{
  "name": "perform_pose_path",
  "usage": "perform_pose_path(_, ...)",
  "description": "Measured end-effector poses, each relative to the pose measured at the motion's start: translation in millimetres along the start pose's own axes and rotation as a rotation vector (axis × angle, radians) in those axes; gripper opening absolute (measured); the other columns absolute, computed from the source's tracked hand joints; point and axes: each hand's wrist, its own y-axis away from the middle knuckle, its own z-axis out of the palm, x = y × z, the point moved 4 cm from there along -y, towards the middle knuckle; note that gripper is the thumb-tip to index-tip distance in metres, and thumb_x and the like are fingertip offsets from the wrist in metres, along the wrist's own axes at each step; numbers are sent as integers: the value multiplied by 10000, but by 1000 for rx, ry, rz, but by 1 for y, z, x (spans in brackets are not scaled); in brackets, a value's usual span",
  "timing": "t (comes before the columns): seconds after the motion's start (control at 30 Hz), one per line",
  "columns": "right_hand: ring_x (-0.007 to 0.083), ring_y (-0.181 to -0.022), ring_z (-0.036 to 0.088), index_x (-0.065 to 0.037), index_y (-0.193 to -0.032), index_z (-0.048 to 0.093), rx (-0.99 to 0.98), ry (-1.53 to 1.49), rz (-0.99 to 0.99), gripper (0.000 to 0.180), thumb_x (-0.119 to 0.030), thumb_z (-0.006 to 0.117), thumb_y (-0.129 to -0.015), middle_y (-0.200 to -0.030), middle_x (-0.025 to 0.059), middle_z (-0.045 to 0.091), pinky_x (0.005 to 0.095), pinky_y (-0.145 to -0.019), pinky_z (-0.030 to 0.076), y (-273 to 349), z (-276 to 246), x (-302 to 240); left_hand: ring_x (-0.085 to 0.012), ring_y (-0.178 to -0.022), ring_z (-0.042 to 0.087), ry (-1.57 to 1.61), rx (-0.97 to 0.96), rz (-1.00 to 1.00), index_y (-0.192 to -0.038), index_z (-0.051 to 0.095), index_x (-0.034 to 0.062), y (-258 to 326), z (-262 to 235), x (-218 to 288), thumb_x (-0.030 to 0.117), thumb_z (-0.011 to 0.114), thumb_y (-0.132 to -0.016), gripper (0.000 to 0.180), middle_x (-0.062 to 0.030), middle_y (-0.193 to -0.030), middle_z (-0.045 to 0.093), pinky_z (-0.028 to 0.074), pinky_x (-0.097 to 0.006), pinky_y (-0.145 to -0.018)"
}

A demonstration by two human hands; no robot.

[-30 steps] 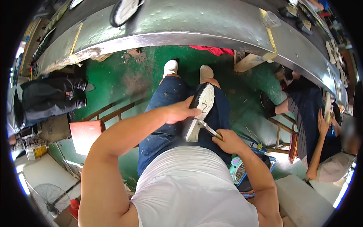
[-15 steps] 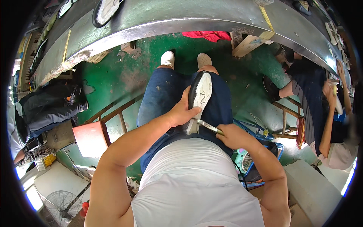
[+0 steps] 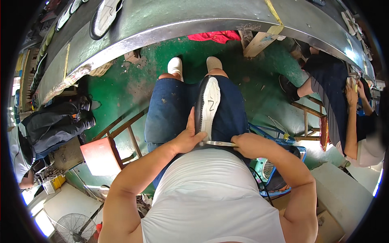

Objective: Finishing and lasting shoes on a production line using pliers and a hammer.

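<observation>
Steel counter (image 3: 194, 18) curves across twelve o'clock, soles lying on it. Green floor (image 3: 125, 87) below. Stool (image 3: 106, 152), red seat, at nine o'clock. Shoe (image 3: 207, 106), white upper with black sole edge, lies at centre along the right thigh, toe pointing to twelve, braced there for working. Left hand (image 3: 187, 139) curls round its heel end, steadying it. Right hand (image 3: 248, 145) is closed on a thin tool (image 3: 219, 143), tip touching the heel.
</observation>
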Motion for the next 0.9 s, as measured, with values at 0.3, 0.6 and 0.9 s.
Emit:
perform_pose_path(0.3,452,-861,644,17,-1009,561,490,-160,47,358,-340,556,-996,-847,245,665,507,-774,509,-38,-16,-7,-306,-1458,301,103,-34,-96,-1507,-323,98,-2,-3,17,131,694,-865,1203,-263,-1591,180,263,-331,-1180)
perform_pose_path(0.6,200,-682,661,8,-905,590,628,-827,144,368,-317,480,-1039,-732,98,660,345,-665,522,-39,7,39,-236,-1151,592,229,409,-118,-1440,318,-30,-36,-40,33,348,595,-1000,643,-198,-1261,589,485,-358,-954)
perform_pose_path(0.9,278,-720,691,-3,-922,591,601,-590,151,356,-342,526,-1013,-770,141,681,397,-677,538,-23,0,26,-388,-1144,630,1036,-156,405,-1459,427,81,-36,-85,156,785,360,-901,901,-217,-1342,569,549,-516,-924)
